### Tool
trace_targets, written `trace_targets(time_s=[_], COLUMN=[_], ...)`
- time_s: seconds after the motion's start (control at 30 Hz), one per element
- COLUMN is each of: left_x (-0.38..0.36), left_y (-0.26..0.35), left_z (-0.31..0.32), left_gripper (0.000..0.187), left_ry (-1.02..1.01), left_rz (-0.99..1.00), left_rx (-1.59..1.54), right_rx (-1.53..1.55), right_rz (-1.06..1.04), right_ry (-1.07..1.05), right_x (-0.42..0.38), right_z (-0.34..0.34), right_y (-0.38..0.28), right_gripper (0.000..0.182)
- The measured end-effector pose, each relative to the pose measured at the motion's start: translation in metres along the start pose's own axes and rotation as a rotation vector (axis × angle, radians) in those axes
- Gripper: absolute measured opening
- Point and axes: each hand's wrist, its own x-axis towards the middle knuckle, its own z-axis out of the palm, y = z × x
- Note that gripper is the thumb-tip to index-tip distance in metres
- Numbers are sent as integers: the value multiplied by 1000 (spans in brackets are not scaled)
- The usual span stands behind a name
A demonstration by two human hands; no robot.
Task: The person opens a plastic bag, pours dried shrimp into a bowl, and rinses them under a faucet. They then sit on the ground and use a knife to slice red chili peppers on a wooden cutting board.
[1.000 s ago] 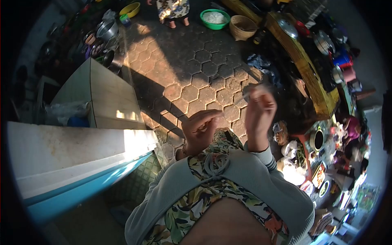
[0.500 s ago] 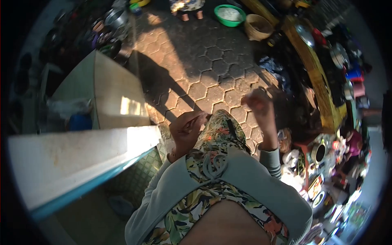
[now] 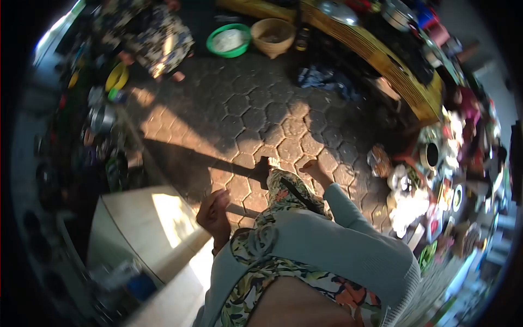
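Observation:
My left hand [image 3: 215, 215] hangs beside the tiled block, its fingers curled in, and nothing shows in it. Over the paving, in front of the patterned dress [image 3: 291, 193], my right hand [image 3: 318, 171] is loosely closed with no object visible. Neither hand touches anything that I can make out. Part of a foot [image 3: 272, 162] shows below the hem, on the hexagonal paving [image 3: 261, 117].
To the left is a pale tiled block [image 3: 136, 218]. Ahead are a green basin [image 3: 229, 52] of white stuff, a woven basket [image 3: 275, 50] and a yellow bench [image 3: 376, 49]. A person [image 3: 147, 38] in patterned clothing is at the upper left. Cluttered kitchenware [image 3: 430, 158] lies right.
My view has turned right and moved forward. The basin and basket have shifted left in view, and more of the other person shows. Both hands have swung, with my right hand now lower.

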Motion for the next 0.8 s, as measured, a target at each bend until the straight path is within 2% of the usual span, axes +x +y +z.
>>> trace_targets(time_s=[0.07,0.13,0.17,0.23,0.3,0.37,0.4,0.43,0.47,0.5,0.53,0.57,0.63,0.7,0.73,0.77,0.8], left_x=[31,62,78,103,127,144,151,156,159,162,162,166,169,176,178,181,182], left_y=[-1,-4,-8,-3,6,4,7,9,3,-1,2,-9,-11,-14,-15,-16,-19], left_z=[1,5,9,18,28,40,48,53,52,54,60,60,69,71,73,72,68], left_gripper=[15,15,16,17,18,19,20,21,21,22,22,21,20,20,19,19,19], left_ry=[-26,-52,-61,-75,-96,-70,-81,-101,-130,-159,-188,-218,-270,-332,-372,-384,-412], left_rz=[2,20,34,52,25,34,8,-3,-1,0,3,-8,-65,-67,-68,-61,-35], left_rx=[88,126,106,101,176,127,131,157,135,117,119,79,46,70,76,70,53], right_rx=[380,546,369,403,465,512,523,601,620,629,486,308,367,430,475,483,392], right_rz=[294,499,581,615,558,492,497,792,818,732,649,638,728,501,409,408,515], right_ry=[-18,126,93,148,-50,-243,-212,-1,-18,22,143,124,73,133,244,257,212], right_x=[15,22,27,51,46,63,32,33,45,51,63,69,77,77,79,74,67], right_z=[8,22,27,47,79,96,72,46,49,50,52,42,30,39,51,51,51], right_y=[33,74,96,155,222,269,223,154,154,154,148,125,89,93,98,87,68], right_gripper=[24,26,29,27,25,35,35,45,43,32,27,28,29,33,36,36,36])
